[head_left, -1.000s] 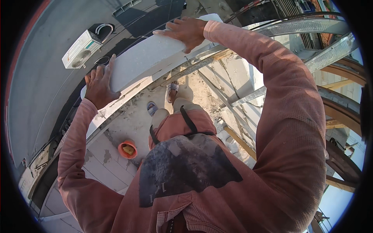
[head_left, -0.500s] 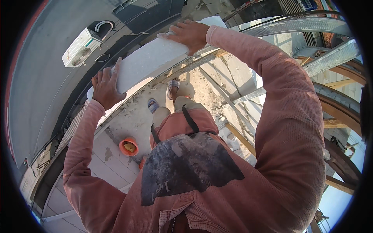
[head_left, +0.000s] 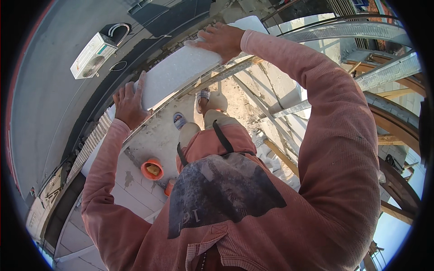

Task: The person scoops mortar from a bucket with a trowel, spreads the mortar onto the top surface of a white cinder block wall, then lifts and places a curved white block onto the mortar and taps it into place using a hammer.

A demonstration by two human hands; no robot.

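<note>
A long white block [head_left: 176,74] lies along the top edge of a wall beyond my feet. My left hand [head_left: 131,104] grips it near its left end, with the thumb raised along the upper face and the fingers bent over the far side. Farther right, my right hand [head_left: 220,41] is laid across the block and holds it from above, fingers pointing left. Pale dust covers the fingertips of both hands. The underside of the block and the parts beneath my palms are hidden.
Below left stand an orange bucket [head_left: 153,169] with something yellowish inside and a second orange container [head_left: 170,187]. An air-conditioner unit [head_left: 93,55] hangs on the grey wall beyond. Metal bars [head_left: 389,70] and a wooden pole [head_left: 281,156] are on the right.
My left hand has shifted slightly right and downward along the block. The right hand stays nearly in place on it. The view has moved a little.
</note>
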